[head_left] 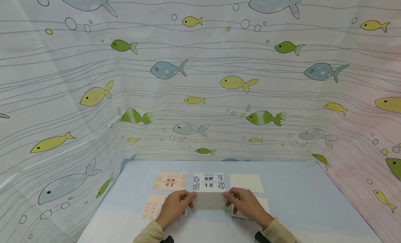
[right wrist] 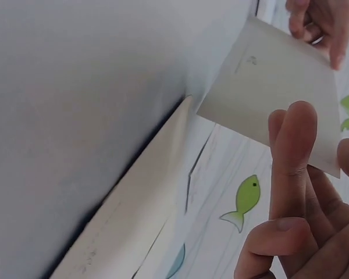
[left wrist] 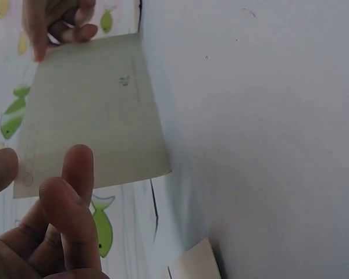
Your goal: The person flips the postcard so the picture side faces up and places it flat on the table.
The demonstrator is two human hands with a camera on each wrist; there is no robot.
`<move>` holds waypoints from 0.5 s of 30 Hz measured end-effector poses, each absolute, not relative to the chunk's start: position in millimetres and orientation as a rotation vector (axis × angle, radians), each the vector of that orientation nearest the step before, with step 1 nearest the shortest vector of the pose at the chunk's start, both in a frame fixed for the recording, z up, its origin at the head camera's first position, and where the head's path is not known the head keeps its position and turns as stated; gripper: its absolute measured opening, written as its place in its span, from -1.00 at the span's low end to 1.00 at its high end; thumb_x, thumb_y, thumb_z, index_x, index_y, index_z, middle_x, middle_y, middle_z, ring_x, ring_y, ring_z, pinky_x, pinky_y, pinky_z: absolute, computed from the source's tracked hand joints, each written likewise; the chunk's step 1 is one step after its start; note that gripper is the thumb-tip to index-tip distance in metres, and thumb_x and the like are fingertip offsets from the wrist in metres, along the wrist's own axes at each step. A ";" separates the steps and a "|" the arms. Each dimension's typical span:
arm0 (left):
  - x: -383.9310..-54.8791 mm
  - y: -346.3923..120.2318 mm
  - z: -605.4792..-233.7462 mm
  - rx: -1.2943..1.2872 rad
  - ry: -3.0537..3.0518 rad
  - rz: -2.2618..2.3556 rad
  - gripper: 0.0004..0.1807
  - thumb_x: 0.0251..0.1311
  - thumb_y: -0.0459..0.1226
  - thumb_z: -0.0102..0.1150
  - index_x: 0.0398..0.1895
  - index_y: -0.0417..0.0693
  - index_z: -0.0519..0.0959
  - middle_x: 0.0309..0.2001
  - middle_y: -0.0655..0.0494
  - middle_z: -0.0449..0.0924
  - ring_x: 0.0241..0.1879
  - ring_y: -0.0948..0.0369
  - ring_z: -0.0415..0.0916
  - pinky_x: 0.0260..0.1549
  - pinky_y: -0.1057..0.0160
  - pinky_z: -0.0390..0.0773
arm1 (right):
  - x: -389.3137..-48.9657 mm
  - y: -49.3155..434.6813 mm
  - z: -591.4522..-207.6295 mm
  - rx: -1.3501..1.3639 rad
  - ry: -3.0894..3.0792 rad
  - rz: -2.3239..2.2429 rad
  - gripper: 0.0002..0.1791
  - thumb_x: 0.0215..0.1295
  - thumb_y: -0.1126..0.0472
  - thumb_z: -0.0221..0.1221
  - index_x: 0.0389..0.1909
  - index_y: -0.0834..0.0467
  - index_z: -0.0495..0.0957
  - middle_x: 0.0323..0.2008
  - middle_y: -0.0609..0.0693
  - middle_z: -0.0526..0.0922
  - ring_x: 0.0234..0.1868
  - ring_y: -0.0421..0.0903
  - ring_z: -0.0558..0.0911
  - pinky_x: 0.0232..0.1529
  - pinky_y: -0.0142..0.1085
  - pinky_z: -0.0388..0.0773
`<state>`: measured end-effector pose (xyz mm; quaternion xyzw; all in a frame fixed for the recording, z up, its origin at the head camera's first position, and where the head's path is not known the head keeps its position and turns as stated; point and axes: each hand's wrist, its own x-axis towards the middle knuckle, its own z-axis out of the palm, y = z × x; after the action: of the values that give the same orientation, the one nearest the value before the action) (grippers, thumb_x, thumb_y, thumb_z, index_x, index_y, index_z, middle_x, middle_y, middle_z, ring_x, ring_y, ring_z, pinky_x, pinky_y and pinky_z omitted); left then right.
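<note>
Sleeves [head_left: 148,233] nearest, then L hand [head_left: 174,207] & R hand [head_left: 246,203] pinching both sides of pale card [head_left: 209,202] held up btwn them over bench [head_left: 300,196], LUCK-print card [head_left: 151,207] L, front cream card [head_left: 263,203] R, then orange-print card [head_left: 169,180], purple-print card [head_left: 209,178] & rear cream card [head_left: 246,182], w/ fish-print backdrop [head_left: 194,112] behind.

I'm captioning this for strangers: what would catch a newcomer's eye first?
Probably the fish-patterned backdrop, rising behind the table and along both sides. Next comes the pale card held between the left hand and right hand over the table, with printed peach cards lying to its left.
</note>
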<state>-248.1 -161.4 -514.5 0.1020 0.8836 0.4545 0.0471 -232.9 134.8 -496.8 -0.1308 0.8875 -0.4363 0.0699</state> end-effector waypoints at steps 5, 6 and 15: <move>-241.6 -163.1 -510.9 0.335 2.698 1.373 -0.51 0.37 0.23 0.09 -0.24 0.04 0.69 -0.46 0.32 0.68 -0.66 0.28 0.47 -0.72 0.31 0.38 | -227.3 134.7 -493.8 -0.446 2.702 -1.259 -0.54 0.49 -0.24 0.06 -0.20 0.05 0.70 -0.41 -0.21 0.71 -0.61 -0.20 0.63 -0.46 -0.32 0.45; -239.9 -163.7 -510.2 0.342 2.698 1.368 -0.50 0.36 0.24 0.08 -0.24 0.05 0.69 -0.46 0.32 0.68 -0.65 0.28 0.47 -0.71 0.31 0.39 | -226.0 134.8 -493.1 -0.461 2.706 -1.251 -0.54 0.48 -0.25 0.07 -0.19 0.04 0.70 -0.40 -0.20 0.72 -0.60 -0.20 0.64 -0.47 -0.32 0.45; -230.1 -169.0 -507.8 0.449 2.727 1.285 -0.56 0.31 0.27 0.12 -0.25 0.19 0.72 -0.44 0.43 0.65 -0.46 0.34 0.48 -0.52 0.33 0.45 | -216.0 137.0 -487.7 -0.518 2.700 -1.209 -0.62 0.45 -0.16 0.16 -0.13 0.04 0.75 -0.31 -0.19 0.72 -0.53 -0.24 0.62 -0.55 -0.34 0.47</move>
<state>-230.1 -169.0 -507.8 0.1471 0.8937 0.4212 0.0469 -216.0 137.0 -487.7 -0.1720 0.8969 -0.4015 0.0694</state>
